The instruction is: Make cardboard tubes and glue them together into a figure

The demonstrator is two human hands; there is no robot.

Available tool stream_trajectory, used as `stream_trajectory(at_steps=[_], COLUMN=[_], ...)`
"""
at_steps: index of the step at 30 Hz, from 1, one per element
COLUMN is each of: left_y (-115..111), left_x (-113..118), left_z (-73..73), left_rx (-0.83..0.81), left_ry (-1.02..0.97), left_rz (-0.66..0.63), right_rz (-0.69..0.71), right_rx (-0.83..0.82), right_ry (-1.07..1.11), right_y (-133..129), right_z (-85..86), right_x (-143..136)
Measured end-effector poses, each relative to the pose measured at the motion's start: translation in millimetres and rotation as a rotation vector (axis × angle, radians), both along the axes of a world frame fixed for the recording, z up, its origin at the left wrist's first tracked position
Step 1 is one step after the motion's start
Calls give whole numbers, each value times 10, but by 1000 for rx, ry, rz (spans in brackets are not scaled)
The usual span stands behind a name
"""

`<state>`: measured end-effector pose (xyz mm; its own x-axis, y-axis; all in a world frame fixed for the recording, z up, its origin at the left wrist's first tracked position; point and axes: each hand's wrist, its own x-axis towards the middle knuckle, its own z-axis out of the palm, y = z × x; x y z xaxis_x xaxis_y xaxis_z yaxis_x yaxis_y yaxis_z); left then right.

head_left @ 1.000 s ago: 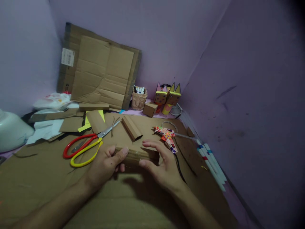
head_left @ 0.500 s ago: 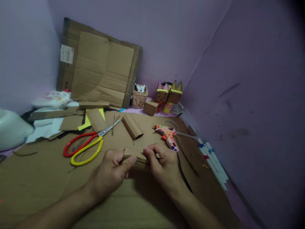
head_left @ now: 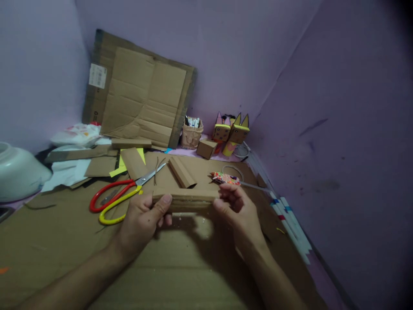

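Between my hands, above the cardboard-covered table, is a long folded cardboard strip [head_left: 193, 201], held level with its long edge facing me. My left hand [head_left: 145, 219] pinches its left end, thumb in front and fingers behind. At the right end, my right hand [head_left: 238, 211] has its thumb and fingertips closed on the strip. Just left of and beyond my left hand lie scissors [head_left: 111, 193] with one red and one yellow handle. A flower-patterned glue gun [head_left: 227, 178] lies behind my right hand, which partly hides it.
A folded cardboard tube [head_left: 182, 172] lies beyond the strip. Large cardboard sheets [head_left: 145, 94] lean on the wall. At right are several white markers [head_left: 292, 228]; at left, a white container [head_left: 22, 172] and cardboard scraps [head_left: 101, 166]. A marker holder [head_left: 192, 135] stands at the back.
My right hand has moved right, away from my left hand, and more of the strip now shows between them. The strip is raised slightly. The view has shifted a little.
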<state>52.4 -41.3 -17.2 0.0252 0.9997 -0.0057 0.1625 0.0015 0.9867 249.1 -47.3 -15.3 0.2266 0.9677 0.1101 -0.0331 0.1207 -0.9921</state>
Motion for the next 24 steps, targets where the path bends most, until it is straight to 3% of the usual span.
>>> stream_trajectory(at_steps=[3,10,16,18,24], left_y=[7,-54,-6,14,-13], left_x=[42,220,183,148,154], left_z=[-61,-88,-148,-169,-131], left_rx=[-70,-160,-137,-135,-142], left_ry=[-108,-137,-206,-262,-188], left_rz=[-33,-63,67,93,-16], right_rz=[148,38,-311,-253,164], right_rx=[-59,-128,115,66,-84], right_ry=[128,86,71,98,145], right_y=[-14,-35,4,15,-15], right_z=[-39,-94,-138,-143,-100], right_x=[-66,-135,-79,-51,-69])
